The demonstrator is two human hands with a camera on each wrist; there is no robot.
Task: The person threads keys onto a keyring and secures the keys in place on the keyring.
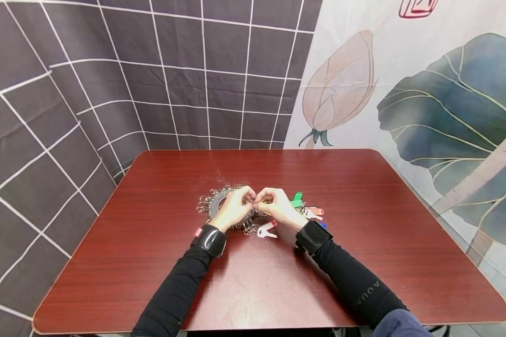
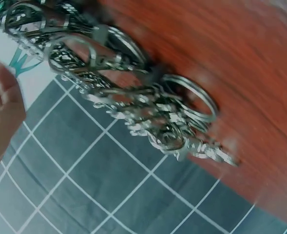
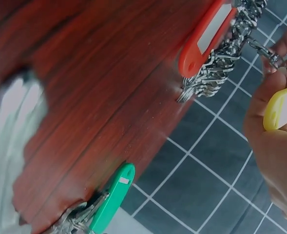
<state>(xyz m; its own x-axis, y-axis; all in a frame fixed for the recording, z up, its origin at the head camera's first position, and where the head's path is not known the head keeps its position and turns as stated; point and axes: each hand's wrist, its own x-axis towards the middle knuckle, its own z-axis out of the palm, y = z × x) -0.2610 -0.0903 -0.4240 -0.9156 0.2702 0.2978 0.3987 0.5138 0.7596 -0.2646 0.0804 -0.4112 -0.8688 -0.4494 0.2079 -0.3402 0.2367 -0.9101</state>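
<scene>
My left hand (image 1: pixel 236 206) and my right hand (image 1: pixel 276 206) meet fingertip to fingertip above the table. In the right wrist view, the right hand (image 3: pixel 275 151) pinches a yellow key tag (image 3: pixel 281 109). A small metal clasp (image 3: pixel 274 57) is held by the left fingertips just above that tag. The clasp hangs from a grey ring (image 1: pixel 214 206) crowded with metal clips and split rings, partly hidden under the left hand. In the left wrist view several split rings (image 2: pixel 194 95) stand close to the left hand (image 2: pixel 2 112). Whatever joins tag and clasp is hidden by fingers.
A red key tag (image 1: pixel 269 225) with a silver key (image 1: pixel 266 232) lies below the hands. Right of the right hand are green tags (image 1: pixel 297 203), an orange tag (image 1: pixel 316 211), another key (image 1: pixel 312 215) and a blue piece (image 1: pixel 323 225). All rest on the reddish table (image 1: pixel 396 262).
</scene>
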